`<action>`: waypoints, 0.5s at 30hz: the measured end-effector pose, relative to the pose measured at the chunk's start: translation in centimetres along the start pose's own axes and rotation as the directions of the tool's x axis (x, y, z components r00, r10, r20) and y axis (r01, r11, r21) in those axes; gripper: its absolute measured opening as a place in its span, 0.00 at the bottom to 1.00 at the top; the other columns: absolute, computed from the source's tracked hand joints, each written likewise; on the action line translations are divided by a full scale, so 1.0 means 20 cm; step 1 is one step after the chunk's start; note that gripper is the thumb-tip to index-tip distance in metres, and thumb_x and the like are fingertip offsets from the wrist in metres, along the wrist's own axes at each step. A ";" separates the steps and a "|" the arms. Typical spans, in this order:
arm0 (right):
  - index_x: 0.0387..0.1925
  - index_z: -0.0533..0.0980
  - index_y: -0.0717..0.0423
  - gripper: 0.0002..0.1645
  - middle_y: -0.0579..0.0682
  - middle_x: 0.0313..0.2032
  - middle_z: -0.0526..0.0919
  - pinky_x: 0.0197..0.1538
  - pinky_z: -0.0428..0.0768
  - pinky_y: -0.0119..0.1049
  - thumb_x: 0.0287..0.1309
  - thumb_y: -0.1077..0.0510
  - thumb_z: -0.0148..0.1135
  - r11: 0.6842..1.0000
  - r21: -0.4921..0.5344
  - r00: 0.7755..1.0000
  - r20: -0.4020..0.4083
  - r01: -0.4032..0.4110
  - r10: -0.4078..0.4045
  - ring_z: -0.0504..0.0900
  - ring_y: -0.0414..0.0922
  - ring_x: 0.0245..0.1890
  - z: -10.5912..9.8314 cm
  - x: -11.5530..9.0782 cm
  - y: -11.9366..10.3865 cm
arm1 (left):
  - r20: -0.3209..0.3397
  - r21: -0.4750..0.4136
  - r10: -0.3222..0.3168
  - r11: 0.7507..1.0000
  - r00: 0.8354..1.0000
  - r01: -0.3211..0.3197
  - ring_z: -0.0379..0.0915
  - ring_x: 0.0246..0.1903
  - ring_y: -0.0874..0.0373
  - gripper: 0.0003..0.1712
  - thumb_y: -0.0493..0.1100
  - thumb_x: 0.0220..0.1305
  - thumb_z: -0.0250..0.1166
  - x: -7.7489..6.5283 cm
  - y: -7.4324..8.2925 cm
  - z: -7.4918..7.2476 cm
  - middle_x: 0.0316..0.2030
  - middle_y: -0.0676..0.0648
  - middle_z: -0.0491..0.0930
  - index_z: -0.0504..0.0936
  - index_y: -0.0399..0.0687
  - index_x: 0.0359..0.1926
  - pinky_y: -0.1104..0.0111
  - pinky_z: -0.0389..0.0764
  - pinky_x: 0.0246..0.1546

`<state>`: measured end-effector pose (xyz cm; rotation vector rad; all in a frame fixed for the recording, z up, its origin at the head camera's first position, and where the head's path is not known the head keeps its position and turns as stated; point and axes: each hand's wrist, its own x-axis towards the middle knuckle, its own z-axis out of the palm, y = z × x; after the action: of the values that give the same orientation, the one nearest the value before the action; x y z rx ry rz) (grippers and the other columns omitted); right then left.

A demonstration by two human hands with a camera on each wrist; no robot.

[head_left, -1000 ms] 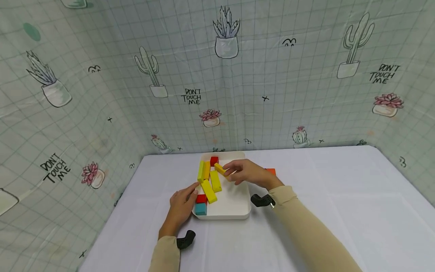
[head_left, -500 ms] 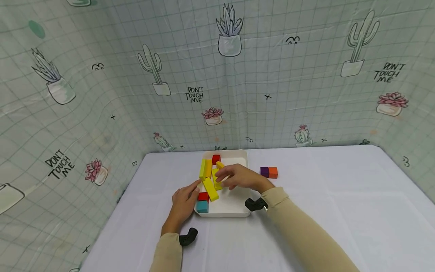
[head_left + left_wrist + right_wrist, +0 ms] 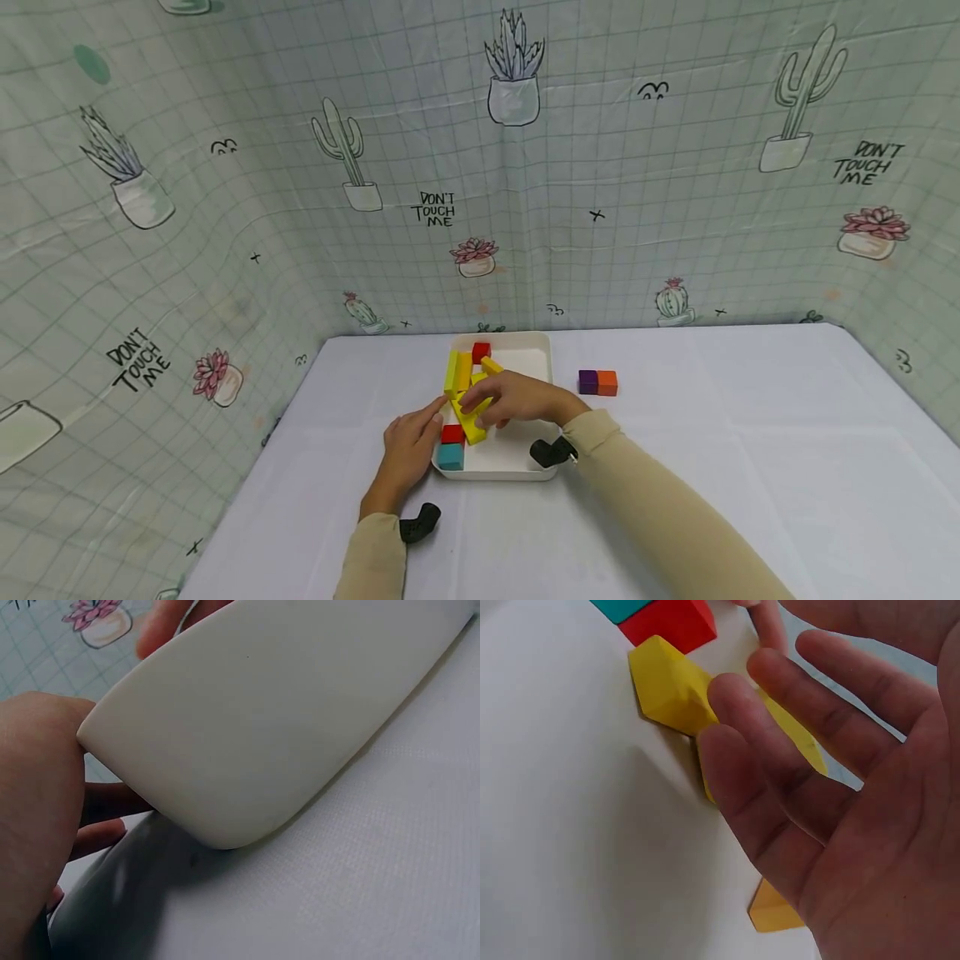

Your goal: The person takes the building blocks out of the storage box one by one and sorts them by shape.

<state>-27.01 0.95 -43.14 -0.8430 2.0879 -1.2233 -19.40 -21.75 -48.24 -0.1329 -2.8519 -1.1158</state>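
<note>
A white tray [image 3: 517,458] holds several yellow blocks [image 3: 453,372], a red cube [image 3: 482,352] at its back, and a red block [image 3: 452,433] beside a teal block [image 3: 450,457] at the front left. My left hand [image 3: 408,446] grips the tray's left edge; in the left wrist view its thumb and fingers lie on either side of the wall. My right hand [image 3: 517,396] hovers over a slanted yellow block [image 3: 474,431], fingers loosely bent. In the right wrist view, its fingers [image 3: 739,780] partly hide the yellow blocks, and whether they touch cannot be told.
A purple cube [image 3: 588,382] and an orange cube [image 3: 607,382] stand side by side on the white tablecloth [image 3: 712,467], right of the tray. Behind the table hangs a patterned cloth [image 3: 555,267].
My right hand has let go of a small yellow block near the tray's back and moved left and nearer, over another yellow block. The left hand stays at the tray's edge.
</note>
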 end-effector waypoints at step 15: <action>0.55 0.83 0.49 0.20 0.44 0.52 0.84 0.40 0.82 0.35 0.59 0.59 0.68 0.994 -0.112 1.000 -0.016 0.002 -0.004 0.79 0.44 0.40 0.06 0.09 -0.03 | -0.024 -0.019 0.014 1.000 1.000 -0.015 0.65 0.65 0.46 0.25 0.51 0.79 0.48 0.00 0.01 0.00 0.65 0.47 0.75 0.72 0.57 0.71 0.43 0.42 0.71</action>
<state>-27.13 -1.29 -43.51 -0.8887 2.1859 -1.1259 -19.38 -21.62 -48.19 -0.1405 -2.8157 -1.1351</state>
